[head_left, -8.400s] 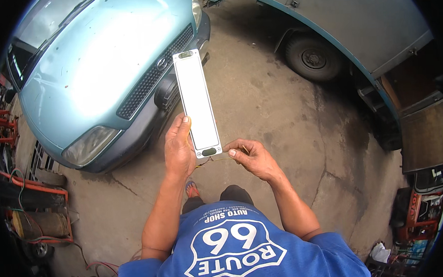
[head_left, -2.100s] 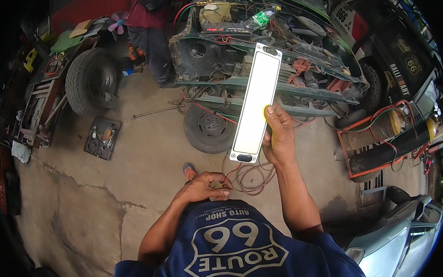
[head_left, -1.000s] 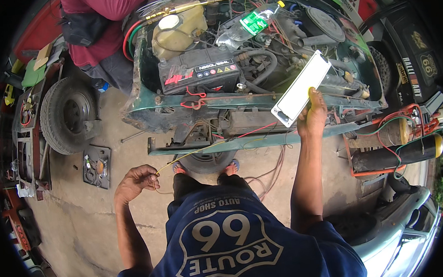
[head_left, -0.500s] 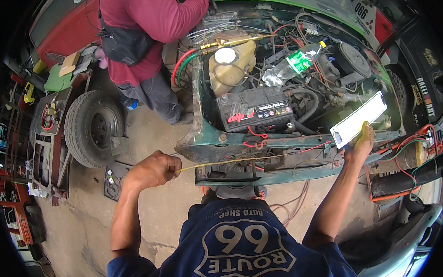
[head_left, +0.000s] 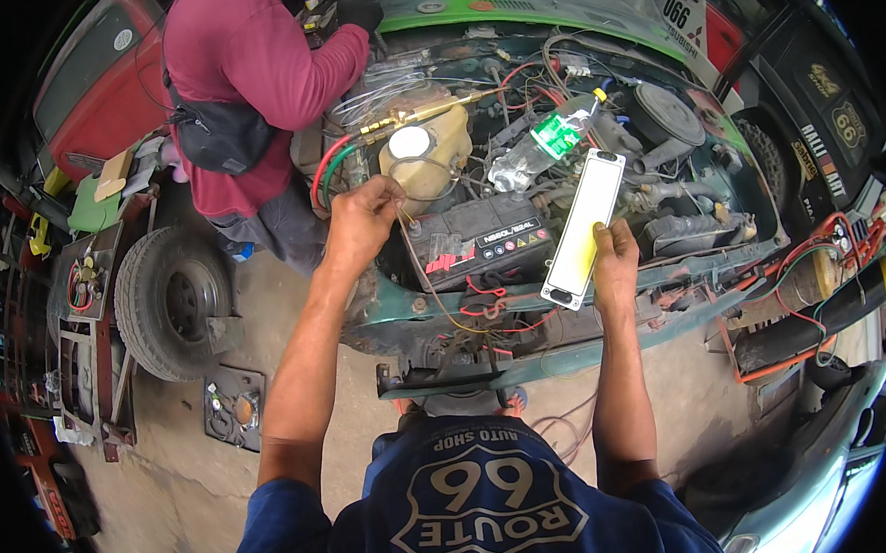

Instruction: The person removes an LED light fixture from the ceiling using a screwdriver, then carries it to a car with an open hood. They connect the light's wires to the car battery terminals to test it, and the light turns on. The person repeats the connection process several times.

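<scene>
My left hand is closed, pinching a thin brownish wire over the left end of the black car battery. From there the wire sags in front of the battery and turns red toward my right side. My right hand grips a long white light panel with dark fittings at both ends. The panel is tilted over the engine bay, just right of the battery, and part of its face looks bright yellowish. Where the wire meets the panel, I cannot make out.
A yellowed plastic tank, a brass torch with red and green hoses, and a plastic bottle lie about the engine bay. A person in a maroon top works at the left. A loose wheel stands on the floor.
My left hand has moved up and right to the battery, and the wire, stretched straight before, now sags. My right hand has brought the panel left, turning it steeper.
</scene>
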`<state>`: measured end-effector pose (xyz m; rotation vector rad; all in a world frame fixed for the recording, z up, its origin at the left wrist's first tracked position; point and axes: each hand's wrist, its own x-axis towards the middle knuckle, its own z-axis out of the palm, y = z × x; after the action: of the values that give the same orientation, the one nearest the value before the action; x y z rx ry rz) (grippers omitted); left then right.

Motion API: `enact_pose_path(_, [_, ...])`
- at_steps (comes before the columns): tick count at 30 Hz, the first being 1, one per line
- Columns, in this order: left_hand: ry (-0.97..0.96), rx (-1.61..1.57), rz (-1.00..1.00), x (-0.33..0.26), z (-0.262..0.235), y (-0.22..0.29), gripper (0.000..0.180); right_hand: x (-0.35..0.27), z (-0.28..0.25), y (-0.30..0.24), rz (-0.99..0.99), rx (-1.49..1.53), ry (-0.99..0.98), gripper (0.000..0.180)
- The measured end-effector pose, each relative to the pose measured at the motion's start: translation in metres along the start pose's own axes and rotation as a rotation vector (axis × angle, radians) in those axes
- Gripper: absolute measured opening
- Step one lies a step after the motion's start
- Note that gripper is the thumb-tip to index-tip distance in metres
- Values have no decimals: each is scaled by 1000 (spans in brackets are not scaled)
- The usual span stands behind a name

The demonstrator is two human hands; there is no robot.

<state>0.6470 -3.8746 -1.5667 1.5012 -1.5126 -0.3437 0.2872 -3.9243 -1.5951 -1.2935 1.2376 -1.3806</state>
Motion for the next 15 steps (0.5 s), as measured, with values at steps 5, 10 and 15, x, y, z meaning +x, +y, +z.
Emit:
enact_pose_path(5, [-4,51,1,0,6,-6,11,6,9,8,-1,-47,-58,16])
enact_pose_path(10, [-21,142,90,-4,9,-5,14,11,14,19,8,-109,-64,17])
enact_pose_path(15, [-116,216,167,-7,16,-9,15,8,16,26,19,-96,-61,17])
